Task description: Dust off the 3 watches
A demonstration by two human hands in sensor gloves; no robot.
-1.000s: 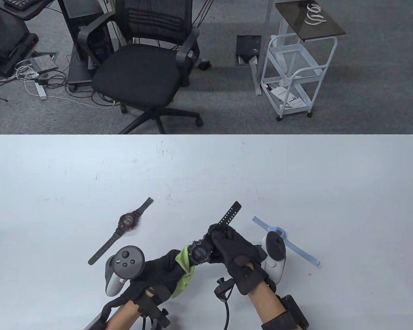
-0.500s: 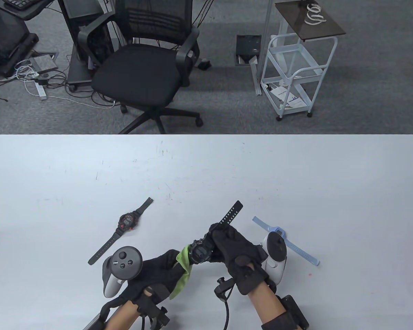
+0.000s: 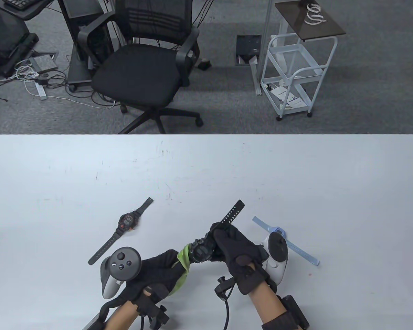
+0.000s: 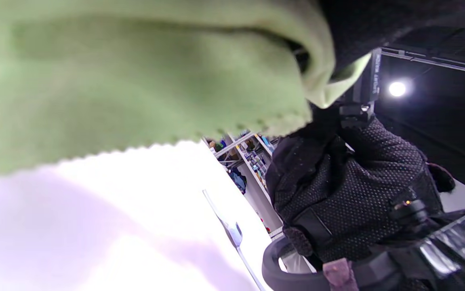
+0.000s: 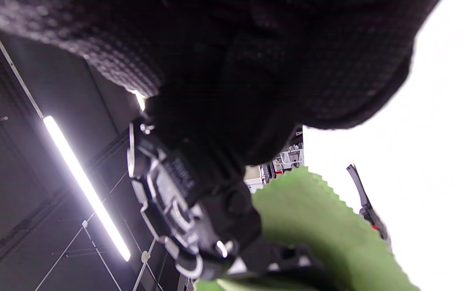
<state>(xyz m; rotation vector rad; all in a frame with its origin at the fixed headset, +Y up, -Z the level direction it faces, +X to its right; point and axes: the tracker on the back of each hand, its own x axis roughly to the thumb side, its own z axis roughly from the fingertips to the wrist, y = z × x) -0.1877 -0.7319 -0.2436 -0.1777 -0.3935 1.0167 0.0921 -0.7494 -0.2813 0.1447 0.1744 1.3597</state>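
Observation:
My right hand (image 3: 227, 240) grips a black watch (image 3: 202, 251) above the table, its perforated strap (image 3: 232, 213) sticking up and away. My left hand (image 3: 165, 268) holds a green cloth (image 3: 183, 263) and presses it against the left side of that watch's case. In the right wrist view the watch case (image 5: 184, 210) and the cloth (image 5: 317, 226) fill the middle. A black watch with a red face (image 3: 127, 221) lies flat at the left. A light blue watch (image 3: 296, 249) lies to the right, partly behind my right hand's tracker.
The white table (image 3: 206, 165) stretches far and wide beyond the watches. Past its far edge stand a black office chair (image 3: 141, 68) and a white wire cart (image 3: 296, 68) on grey carpet.
My left hand has slid slightly left and down with the cloth against the watch case. The held watch has tilted a little, its strap tip moving up and right.

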